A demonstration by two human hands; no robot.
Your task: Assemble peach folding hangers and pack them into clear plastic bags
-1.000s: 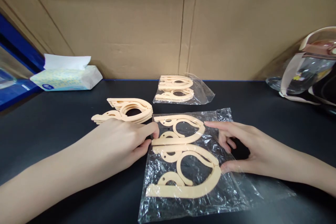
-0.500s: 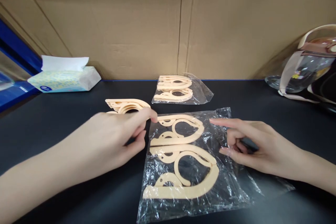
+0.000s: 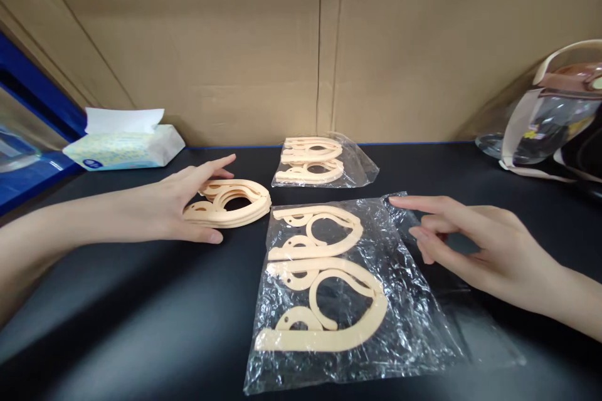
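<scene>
My left hand is spread wide beside a stack of beige folding hangers, its thumb in front and its fingers behind; the palm hides the stack's left end. In the middle of the table lies a clear plastic bag with two folded beige hangers flat inside, one above the other. My right hand hovers at the bag's right side, its index finger stretched to the top right corner and its thumb apart. Whether that fingertip touches the film I cannot tell.
Farther back lies another clear bag of folded hangers. A tissue pack stands at the back left, near a blue frame. A clear bottle with a strap is at the back right. Cardboard walls off the rear.
My left hand has moved from the bag's upper left edge leftward to the loose hanger stack, and its fingers have spread. My right hand has shifted slightly right along the bag.
</scene>
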